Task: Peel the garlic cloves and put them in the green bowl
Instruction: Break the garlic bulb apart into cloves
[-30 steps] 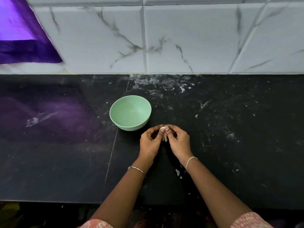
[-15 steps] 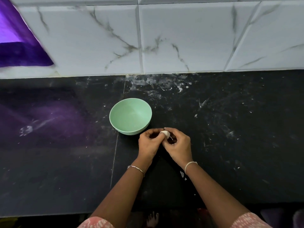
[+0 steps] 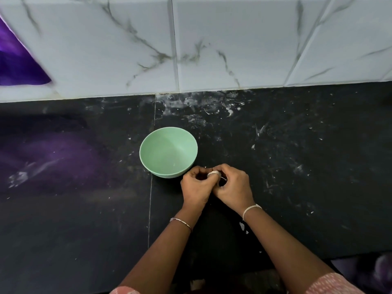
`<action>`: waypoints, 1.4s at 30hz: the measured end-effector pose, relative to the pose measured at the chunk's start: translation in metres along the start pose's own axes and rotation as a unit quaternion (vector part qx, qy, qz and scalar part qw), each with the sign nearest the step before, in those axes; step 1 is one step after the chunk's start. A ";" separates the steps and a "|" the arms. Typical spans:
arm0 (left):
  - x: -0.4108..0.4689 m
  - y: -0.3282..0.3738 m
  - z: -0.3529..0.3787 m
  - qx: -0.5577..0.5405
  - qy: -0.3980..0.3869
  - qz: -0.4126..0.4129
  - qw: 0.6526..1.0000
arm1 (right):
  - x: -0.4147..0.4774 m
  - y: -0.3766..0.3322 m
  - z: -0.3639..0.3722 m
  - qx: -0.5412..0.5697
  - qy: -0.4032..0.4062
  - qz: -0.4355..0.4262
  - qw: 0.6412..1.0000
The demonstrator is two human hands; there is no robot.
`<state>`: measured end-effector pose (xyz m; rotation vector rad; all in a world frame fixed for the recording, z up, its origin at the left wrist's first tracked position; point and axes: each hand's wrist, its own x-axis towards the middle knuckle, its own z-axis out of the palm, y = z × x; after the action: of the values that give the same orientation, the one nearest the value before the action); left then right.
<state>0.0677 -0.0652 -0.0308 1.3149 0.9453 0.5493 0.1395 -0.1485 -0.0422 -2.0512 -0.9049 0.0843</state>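
A pale green bowl (image 3: pixel 148 154) stands on the black counter, and nothing shows inside it. Just right of its near rim, my left hand (image 3: pixel 196 187) and my right hand (image 3: pixel 234 186) meet above the counter. Between their fingertips they pinch a small whitish garlic clove (image 3: pixel 213 173). A thin strip of skin sticks out from the clove toward my right hand. Most of the clove is hidden by my fingers.
The black counter (image 3: pixel 297 166) carries white flecks and smears, thickest near the marble-tiled wall (image 3: pixel 233 43). Two bits of white skin (image 3: pixel 242 227) lie beside my right forearm. A purple cloth (image 3: pixel 14 64) hangs at the far left. The counter's near edge runs under my forearms.
Both hands have stayed together beside the bowl, turning the clove between the fingertips. The clove shows rounder and whiter now. The view has tilted slightly.
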 end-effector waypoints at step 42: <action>0.007 0.001 0.002 0.033 0.012 -0.003 0.999 | 0.008 -0.001 -0.002 -0.163 -0.072 -0.093 0.980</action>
<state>0.0730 -0.0609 -0.0319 1.3670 0.9944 0.5354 0.1458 -0.1445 -0.0379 -2.2703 -1.2659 -0.0190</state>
